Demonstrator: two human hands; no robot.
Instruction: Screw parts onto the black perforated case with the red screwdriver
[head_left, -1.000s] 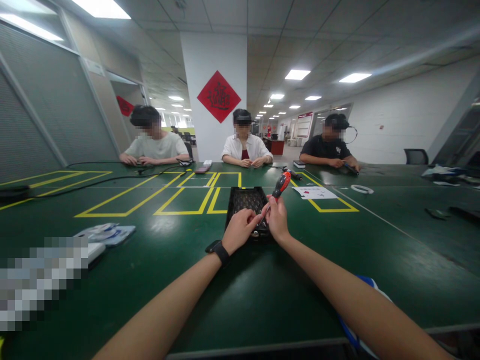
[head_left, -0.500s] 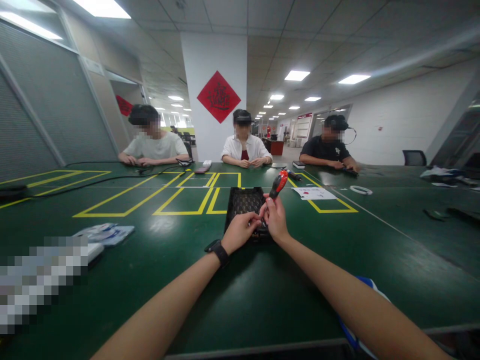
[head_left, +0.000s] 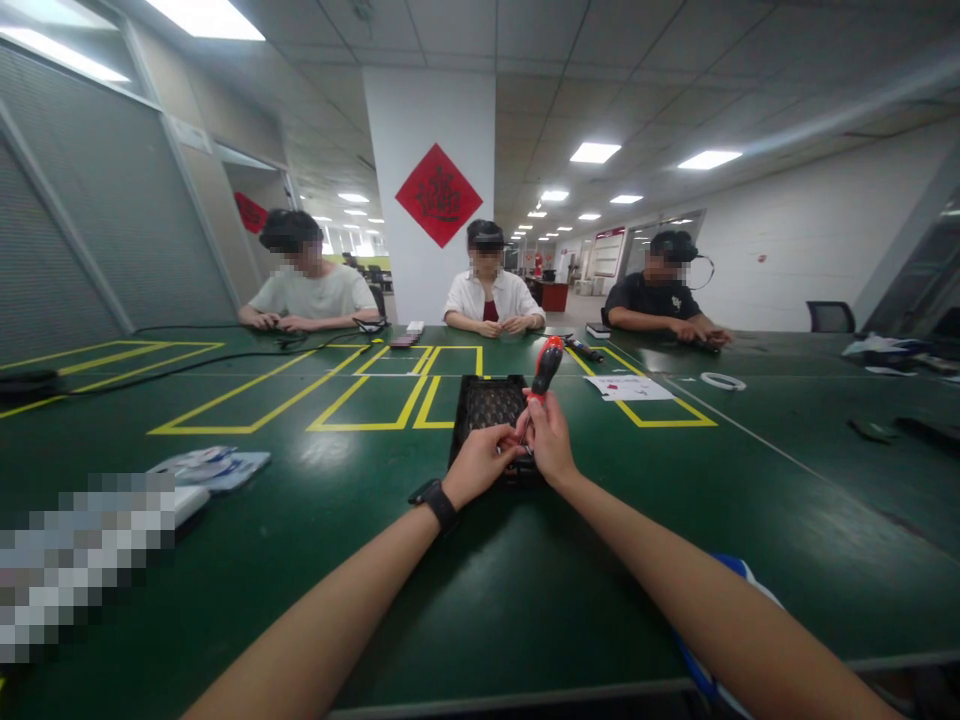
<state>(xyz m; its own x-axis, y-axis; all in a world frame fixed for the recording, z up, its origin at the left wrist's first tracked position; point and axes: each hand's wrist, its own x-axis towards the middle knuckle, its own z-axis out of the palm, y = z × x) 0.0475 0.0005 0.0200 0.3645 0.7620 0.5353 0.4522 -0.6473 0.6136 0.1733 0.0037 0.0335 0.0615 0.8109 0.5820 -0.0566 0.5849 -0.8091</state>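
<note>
A screwdriver (head_left: 548, 366) with a red and black handle is gripped in my right hand (head_left: 551, 445), its handle up and its shaft pointing down to the left. My left hand (head_left: 482, 462) is closed in a pinch close to the lower end of the shaft. Whatever lies between those fingertips is too small to make out. Both hands are over the near part of a black tray (head_left: 459, 415) with a patterned, pitted inside. My hands hide the tray's near right portion.
The green table (head_left: 360, 570) carries yellow tape outlines (head_left: 360, 427). Right of the tray lie a paper sheet (head_left: 637, 388), a dark tool (head_left: 583, 350) and a white ring (head_left: 723, 382). Plastic packets (head_left: 217, 468) are at left. Three people sit across the table.
The screwdriver handle has swung left and a little down in my right hand, and more of its shaft shows. My left hand stays almost still. The person at right has shifted their hands.
</note>
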